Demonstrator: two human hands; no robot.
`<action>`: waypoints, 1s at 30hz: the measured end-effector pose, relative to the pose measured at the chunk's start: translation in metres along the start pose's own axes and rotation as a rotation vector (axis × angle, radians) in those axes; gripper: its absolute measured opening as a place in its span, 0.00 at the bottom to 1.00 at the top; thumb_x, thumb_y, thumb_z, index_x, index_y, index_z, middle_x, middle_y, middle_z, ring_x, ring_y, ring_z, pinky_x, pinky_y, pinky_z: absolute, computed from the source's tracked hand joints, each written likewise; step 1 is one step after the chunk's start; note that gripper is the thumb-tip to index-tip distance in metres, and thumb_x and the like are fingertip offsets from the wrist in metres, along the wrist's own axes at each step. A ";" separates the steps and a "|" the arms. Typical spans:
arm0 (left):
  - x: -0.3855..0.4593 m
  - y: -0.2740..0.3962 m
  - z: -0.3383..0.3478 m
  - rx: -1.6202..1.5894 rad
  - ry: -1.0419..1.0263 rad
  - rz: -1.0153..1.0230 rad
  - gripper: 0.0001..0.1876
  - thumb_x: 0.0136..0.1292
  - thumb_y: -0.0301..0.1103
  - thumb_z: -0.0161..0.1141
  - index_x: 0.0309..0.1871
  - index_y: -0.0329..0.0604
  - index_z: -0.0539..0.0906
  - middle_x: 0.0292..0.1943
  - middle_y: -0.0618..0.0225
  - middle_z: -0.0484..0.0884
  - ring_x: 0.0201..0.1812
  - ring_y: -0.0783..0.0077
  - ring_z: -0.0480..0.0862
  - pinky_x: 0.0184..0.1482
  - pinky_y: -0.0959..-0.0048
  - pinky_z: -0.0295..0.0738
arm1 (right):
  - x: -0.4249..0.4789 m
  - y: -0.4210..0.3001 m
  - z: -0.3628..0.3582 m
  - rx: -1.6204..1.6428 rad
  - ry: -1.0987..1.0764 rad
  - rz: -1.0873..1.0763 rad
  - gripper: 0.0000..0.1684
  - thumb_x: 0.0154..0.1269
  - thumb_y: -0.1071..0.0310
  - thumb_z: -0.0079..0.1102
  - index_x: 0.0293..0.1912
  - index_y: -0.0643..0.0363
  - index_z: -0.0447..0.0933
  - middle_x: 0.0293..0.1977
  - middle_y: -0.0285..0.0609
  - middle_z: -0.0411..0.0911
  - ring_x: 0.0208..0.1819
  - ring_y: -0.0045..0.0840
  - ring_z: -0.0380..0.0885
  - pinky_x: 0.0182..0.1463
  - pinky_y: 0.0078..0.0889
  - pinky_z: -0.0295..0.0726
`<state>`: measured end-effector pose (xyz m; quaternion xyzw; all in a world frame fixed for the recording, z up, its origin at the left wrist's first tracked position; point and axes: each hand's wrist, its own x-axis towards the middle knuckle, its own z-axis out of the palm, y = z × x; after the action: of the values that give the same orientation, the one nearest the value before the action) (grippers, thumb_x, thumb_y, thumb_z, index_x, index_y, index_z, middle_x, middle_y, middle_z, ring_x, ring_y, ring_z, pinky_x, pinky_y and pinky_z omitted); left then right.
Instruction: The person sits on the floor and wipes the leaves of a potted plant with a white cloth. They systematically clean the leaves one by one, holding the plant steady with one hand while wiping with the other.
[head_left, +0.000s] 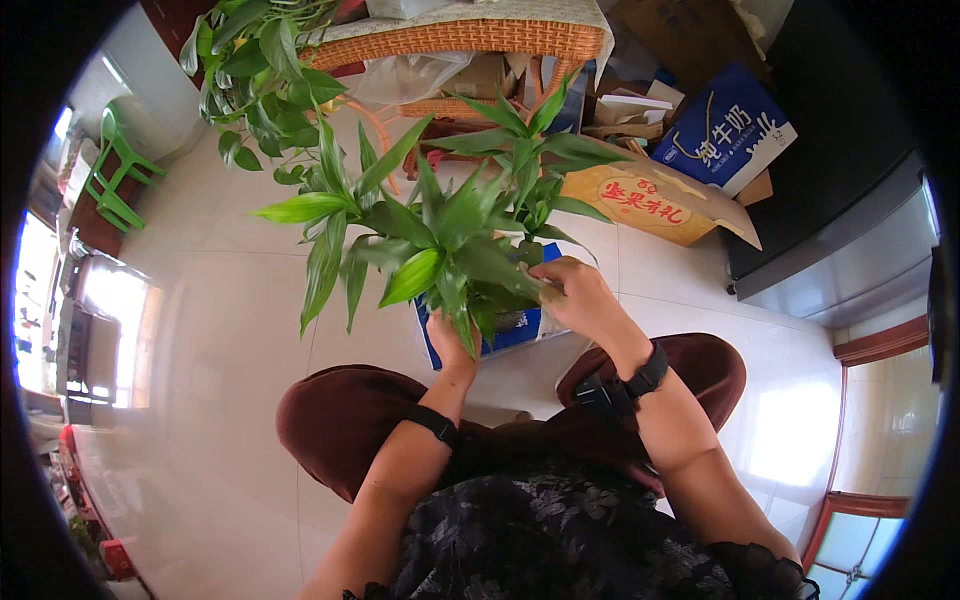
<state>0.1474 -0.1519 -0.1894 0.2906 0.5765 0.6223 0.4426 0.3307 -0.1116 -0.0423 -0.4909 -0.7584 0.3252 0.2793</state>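
A bushy green plant with long pointed leaves stands in front of me, over a blue box on the tiled floor. My left hand is at the plant's near lower side, its fingers hidden under the leaves. At the right side of the foliage, my right hand has thumb and forefinger drawn together at the edge of a leaf. Whether it pinches that leaf is not clear. The leaves hide the plant's base and most of the box.
Beyond the plant stands a wicker table. A trailing vine hangs at its left. A yellow printed carton and a blue milk box are at the right, beside a black cabinet. A green plastic chair stands far left.
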 end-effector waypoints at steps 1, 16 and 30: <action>-0.002 0.015 0.005 -0.233 -0.014 -0.079 0.15 0.68 0.36 0.44 0.53 0.40 0.73 0.47 0.66 0.77 0.44 0.69 0.77 0.47 0.74 0.74 | -0.003 0.001 -0.005 0.003 0.047 -0.033 0.15 0.55 0.71 0.50 0.41 0.63 0.80 0.37 0.53 0.78 0.39 0.43 0.77 0.45 0.36 0.76; 0.002 0.033 0.001 0.478 -0.098 0.494 0.16 0.66 0.28 0.52 0.56 0.36 0.75 0.44 0.66 0.82 0.38 0.64 0.83 0.40 0.75 0.76 | -0.035 -0.021 -0.039 -0.114 0.159 -0.120 0.12 0.53 0.78 0.55 0.40 0.63 0.78 0.36 0.50 0.77 0.32 0.40 0.77 0.37 0.32 0.76; -0.034 0.056 0.022 -1.010 -0.388 -0.473 0.12 0.65 0.34 0.55 0.50 0.44 0.75 0.44 0.72 0.79 0.48 0.73 0.78 0.53 0.71 0.71 | 0.014 -0.042 0.015 -0.533 0.115 -0.586 0.08 0.52 0.68 0.55 0.30 0.61 0.78 0.39 0.48 0.74 0.41 0.39 0.75 0.40 0.37 0.78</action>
<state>0.1690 -0.1688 -0.1259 0.0161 0.1666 0.6397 0.7502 0.2904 -0.1146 -0.0179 -0.3262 -0.9073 -0.0043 0.2652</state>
